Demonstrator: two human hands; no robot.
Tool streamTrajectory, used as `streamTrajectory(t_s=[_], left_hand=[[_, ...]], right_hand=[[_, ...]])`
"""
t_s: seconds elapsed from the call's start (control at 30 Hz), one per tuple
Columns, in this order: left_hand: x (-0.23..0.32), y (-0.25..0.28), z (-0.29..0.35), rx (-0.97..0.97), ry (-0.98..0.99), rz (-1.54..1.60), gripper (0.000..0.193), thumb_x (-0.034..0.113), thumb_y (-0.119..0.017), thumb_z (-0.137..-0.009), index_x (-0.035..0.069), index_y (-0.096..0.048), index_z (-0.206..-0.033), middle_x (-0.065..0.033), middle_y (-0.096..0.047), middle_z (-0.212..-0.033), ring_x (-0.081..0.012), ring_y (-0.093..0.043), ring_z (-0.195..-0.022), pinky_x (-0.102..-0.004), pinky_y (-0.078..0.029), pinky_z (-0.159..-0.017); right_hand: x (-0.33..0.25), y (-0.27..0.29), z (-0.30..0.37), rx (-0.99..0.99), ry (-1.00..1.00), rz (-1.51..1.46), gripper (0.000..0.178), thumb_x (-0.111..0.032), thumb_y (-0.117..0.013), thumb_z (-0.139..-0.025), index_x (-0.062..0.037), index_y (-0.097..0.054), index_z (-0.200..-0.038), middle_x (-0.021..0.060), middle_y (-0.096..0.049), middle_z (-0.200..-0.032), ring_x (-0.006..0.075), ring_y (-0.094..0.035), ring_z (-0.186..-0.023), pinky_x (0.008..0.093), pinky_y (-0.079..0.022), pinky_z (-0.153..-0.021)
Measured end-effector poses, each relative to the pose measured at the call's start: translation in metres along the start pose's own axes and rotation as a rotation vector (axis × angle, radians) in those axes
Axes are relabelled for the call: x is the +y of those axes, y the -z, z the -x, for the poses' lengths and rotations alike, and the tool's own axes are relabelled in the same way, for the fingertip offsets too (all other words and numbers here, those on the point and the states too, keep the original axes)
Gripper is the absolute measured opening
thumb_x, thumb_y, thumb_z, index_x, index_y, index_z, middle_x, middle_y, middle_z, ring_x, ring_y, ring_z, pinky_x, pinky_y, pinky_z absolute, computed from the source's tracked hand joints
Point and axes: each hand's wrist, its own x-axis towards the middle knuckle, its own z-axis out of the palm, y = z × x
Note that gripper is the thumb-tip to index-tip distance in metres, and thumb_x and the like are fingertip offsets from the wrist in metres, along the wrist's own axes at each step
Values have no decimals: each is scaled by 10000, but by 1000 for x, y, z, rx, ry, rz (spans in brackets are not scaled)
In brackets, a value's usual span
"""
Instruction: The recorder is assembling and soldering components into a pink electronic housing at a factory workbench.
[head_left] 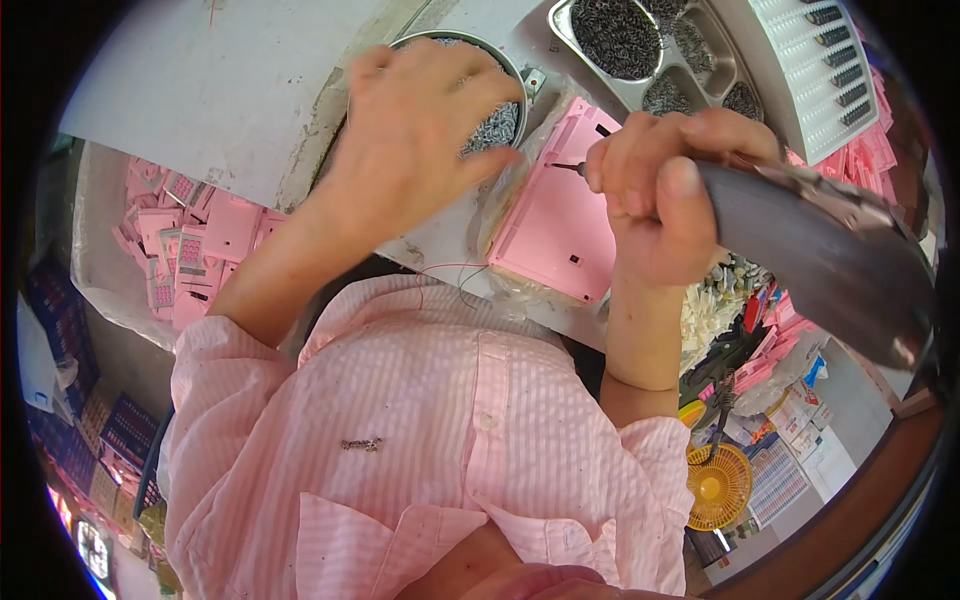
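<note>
My left hand (425, 130) is over a round metal bowl (522, 105) of small silvery screws (495, 132). Its thumb and fingers are spread and slightly blurred, and no held piece shows. In my right hand (655, 185) is a dark grey power screwdriver (800, 225), its body stretching off to the right. The thin bit points left and its tip is at the upper part of a flat pink plastic panel (550, 230). Whether the tip touches the panel I cannot tell. Clear plastic film (505, 205) lies along the panel's left side.
A compartmented metal tray (735, 72) of dark screws sits at the back right, beside a white tray (790, 70) holding a row of black coil-like parts. Pink plastic parts (230, 228) fill a lined container at left. Cream-coloured pieces (705, 320) and a yellow round grille (715, 488) are at right.
</note>
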Motion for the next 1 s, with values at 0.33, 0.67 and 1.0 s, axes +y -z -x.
streamTrajectory(t_s=[0.33, 0.67, 1.0], left_hand=[[-33, -1, 8, -35, -11, -201, 115, 216, -687, -838, 120, -647, -788, -2, -595, -905, -217, -557, -933, -473, -364, -912], [11, 3, 16, -52, -203, 135, 176, 157, -780, -744, 139, -634, -840, 23, -615, -848, -191, -578, -864, -404, -338, -849], [19, 1, 30, -93, -161, 376, 196, 78, -785, -710, 135, -667, -856, 30, -648, -785, -158, -613, -778, -381, -344, -839]], right_hand=[[24, 2, 8, -63, 29, 314, 174, -23, -575, -927, -37, -431, -1025, 68, -483, -618, 122, -408, -447, 311, -422, -458], [-32, -9, 9, -122, -8, -194, 280, -155, -547, -983, -63, -452, -1230, 31, -499, -685, 145, -464, -567, 305, -418, -504], [-41, -14, 23, -145, -20, -104, 271, -190, -555, -1003, -78, -447, -1225, 24, -483, -664, 159, -464, -548, 322, -418, -494]])
